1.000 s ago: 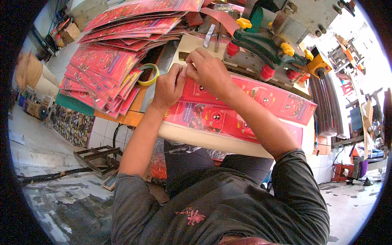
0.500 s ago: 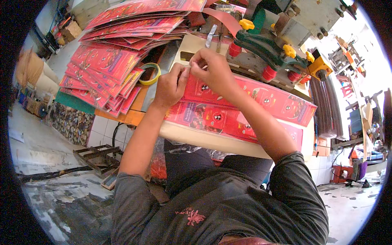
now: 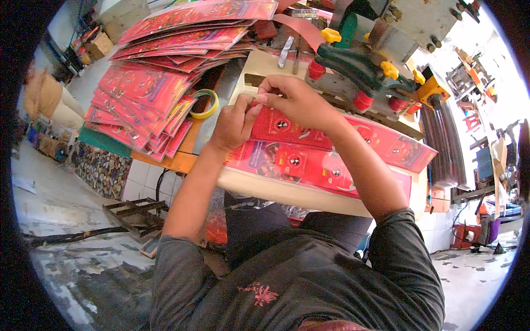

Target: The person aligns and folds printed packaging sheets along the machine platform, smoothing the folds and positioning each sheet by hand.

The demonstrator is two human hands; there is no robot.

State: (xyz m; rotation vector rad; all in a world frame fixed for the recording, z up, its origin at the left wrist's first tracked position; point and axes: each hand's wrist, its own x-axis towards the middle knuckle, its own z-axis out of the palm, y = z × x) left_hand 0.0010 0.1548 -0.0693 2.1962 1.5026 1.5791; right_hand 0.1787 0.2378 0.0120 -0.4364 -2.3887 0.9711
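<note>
My left hand [image 3: 234, 124] and my right hand [image 3: 295, 102] meet over the left end of a long red printed sheet [image 3: 397, 144]. Both are closed in a pinch at its corner, where a bit of red shows between the fingertips. The exact grip is partly hidden by my fingers. A second red printed sheet [image 3: 295, 163] lies nearer to me, partly overlapped by the first. Beneath both is a cream board [image 3: 248, 185]. My right forearm crosses above the sheets.
Tall fanned stacks of red printed sheets [image 3: 143, 88] stand at the left. Beside them lies a yellow tape roll [image 3: 205, 105]. A machine with a dark green clamp arm [image 3: 353, 66], yellow knobs [image 3: 389, 69] and red feet [image 3: 362, 101] is behind the board.
Both hands have come slightly closer to me, still pinched together. The farther sheet's right end has slid a little to the right. The view has shifted slightly.
</note>
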